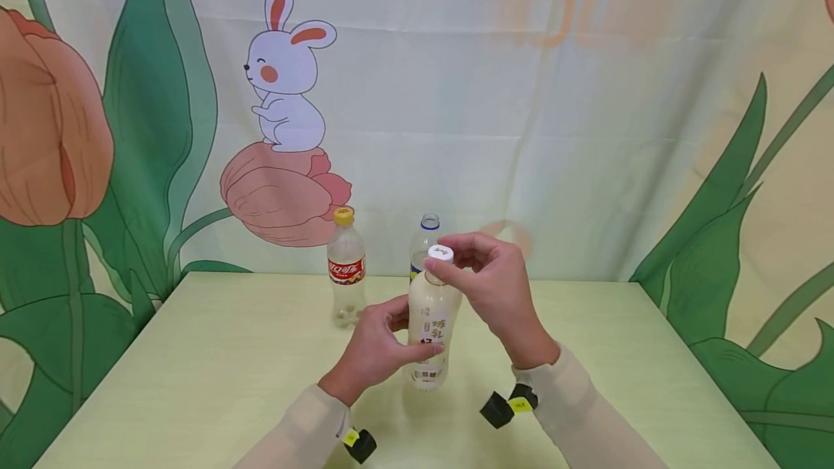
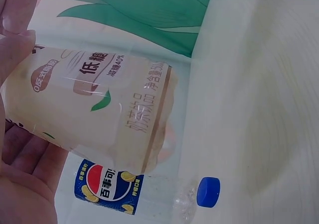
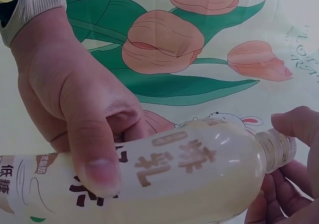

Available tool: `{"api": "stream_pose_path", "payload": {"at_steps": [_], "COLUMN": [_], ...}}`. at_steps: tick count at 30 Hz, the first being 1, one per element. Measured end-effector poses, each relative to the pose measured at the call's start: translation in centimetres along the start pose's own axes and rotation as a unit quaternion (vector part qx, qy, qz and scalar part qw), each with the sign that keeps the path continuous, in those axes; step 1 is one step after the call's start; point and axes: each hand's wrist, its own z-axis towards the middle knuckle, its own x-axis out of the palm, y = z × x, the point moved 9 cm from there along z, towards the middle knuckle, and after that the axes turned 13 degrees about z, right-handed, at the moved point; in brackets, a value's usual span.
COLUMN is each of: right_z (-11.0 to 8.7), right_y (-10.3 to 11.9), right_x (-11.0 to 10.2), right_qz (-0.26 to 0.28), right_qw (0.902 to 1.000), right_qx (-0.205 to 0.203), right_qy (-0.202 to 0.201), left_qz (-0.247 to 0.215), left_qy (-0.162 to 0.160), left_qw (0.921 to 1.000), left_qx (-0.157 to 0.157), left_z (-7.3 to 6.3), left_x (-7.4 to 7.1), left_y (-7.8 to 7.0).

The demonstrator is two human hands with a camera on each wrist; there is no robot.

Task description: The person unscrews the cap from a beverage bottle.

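A cream-coloured milk tea bottle [image 1: 426,310] stands upright at the middle of the table. My left hand [image 1: 381,342] grips its body, with the thumb across the label. At the top, my right hand [image 1: 498,277] pinches the white cap [image 1: 441,253] between thumb and fingers. The cap sits on the neck, and the right wrist view shows the bottle neck [image 3: 271,152] beside the fingers. Behind it is a clear Pepsi bottle [image 1: 425,234] with its mouth uncovered. A blue cap [image 2: 208,192] lies by that bottle's base in the left wrist view; the milk tea bottle hides it from the head view.
To the left stands a clear cola bottle [image 1: 347,273] with a red label and yellow cap, with some small pale things at its bottom. The pale table [image 1: 195,382] ends at the back against a printed curtain [image 1: 417,93] with tulips and a rabbit.
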Motion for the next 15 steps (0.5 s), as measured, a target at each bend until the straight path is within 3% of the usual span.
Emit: {"api": "stream_pose_path", "payload": {"at_steps": [15], "right_z": [0.0], "right_y": [-0.6], "right_x": [-1.3], "right_qz": [0.033], "right_qw": [0.9995], "right_qx": [-0.002], "right_qy": [0.005], "left_qz": [-0.013], "left_qy": [-0.008], "left_qw": [0.9999], "left_qx": [-0.003], "left_z": [1.0], "left_x": [0.9], "left_y": [0.5]}}
